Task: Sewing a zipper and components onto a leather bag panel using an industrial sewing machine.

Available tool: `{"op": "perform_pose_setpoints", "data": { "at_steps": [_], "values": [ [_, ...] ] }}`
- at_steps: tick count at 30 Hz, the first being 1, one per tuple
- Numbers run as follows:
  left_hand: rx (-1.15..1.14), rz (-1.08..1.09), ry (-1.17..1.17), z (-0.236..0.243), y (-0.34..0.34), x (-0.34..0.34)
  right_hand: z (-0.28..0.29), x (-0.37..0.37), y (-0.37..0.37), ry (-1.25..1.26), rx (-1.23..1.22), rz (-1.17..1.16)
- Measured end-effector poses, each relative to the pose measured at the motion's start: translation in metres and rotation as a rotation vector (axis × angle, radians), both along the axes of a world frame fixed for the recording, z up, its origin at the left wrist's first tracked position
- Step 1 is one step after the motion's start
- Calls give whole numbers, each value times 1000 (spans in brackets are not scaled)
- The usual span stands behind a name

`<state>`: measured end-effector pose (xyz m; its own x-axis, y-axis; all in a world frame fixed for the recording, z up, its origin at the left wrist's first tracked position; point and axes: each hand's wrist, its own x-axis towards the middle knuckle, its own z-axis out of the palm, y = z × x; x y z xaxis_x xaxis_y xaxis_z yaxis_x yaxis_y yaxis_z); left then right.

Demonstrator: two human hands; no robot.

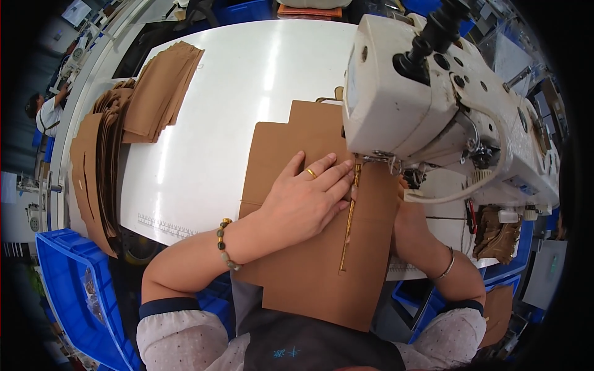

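My left hand, with a gold ring, lies with fingers stretched out on a brown cut panel, its fingertips beside a narrow slot holding a gold zipper strip. The panel reaches under the needle area of a white sewing machine, whose presser foot is at the top of the strip. My right hand is at the panel's right edge, below the machine head; its fingers are mostly hidden by the panel and machine.
Stacks of brown pieces lie on the left of the white tabletop. Blue bins flank the table. Brown scraps sit at the right. Another person works at the far left.
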<state>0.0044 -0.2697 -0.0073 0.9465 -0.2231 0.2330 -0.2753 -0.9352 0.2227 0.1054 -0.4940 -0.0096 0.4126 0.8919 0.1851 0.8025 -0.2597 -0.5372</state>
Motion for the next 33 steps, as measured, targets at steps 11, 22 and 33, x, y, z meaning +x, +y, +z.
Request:
{"op": "perform_pose_setpoints", "data": {
  "at_steps": [11, 22, 33],
  "values": [
    [-10, -15, 29, 1, 1, -1, 19, 17, -17, -364, 190, -188],
    [-13, -28, 4, 1, 2, 0, 5, 3, 0, -361, -130, -16],
    [-28, -23, -3, 0, 3, -1, 52, 5, -59, -465, -27, -193]
  ]
}}
